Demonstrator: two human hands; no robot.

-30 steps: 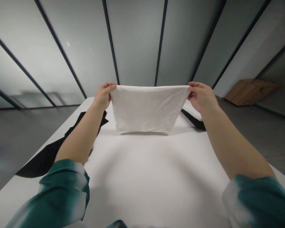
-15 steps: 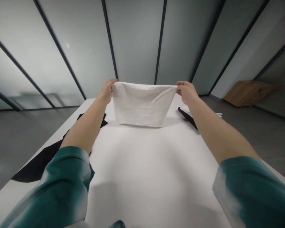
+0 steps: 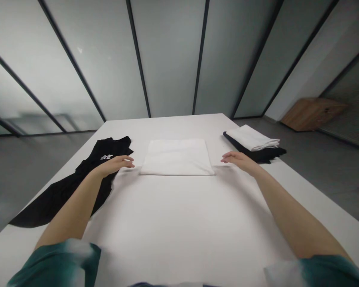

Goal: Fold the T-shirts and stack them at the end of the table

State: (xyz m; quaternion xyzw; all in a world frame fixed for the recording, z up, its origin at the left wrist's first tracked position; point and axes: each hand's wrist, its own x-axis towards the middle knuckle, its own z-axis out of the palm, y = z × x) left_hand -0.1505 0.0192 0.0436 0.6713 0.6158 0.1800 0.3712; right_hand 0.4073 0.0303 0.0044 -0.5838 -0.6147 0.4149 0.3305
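A folded white cloth, seemingly a garment (image 3: 178, 157), lies flat on the white table (image 3: 179, 223) in front of me. To its left, my left hand (image 3: 116, 164) hovers with fingers loosely stretched and holding nothing, over the edge of a black garment. My right hand (image 3: 239, 160) is off the cloth's right side, its fingers extended and nothing in them. Neither hand touches the white cloth.
Along the left table edge a black garment (image 3: 62, 187) with a white print lies spread out. On the right, a folded white cloth (image 3: 253, 138) rests on folded black cloth (image 3: 269, 154). Beyond the table are frosted glass panels (image 3: 170, 59) and a wooden cabinet (image 3: 312, 113).
The white cloth, held up by both hands before, now lies flat on the table. Both hands have let go and moved apart and nearer to me.
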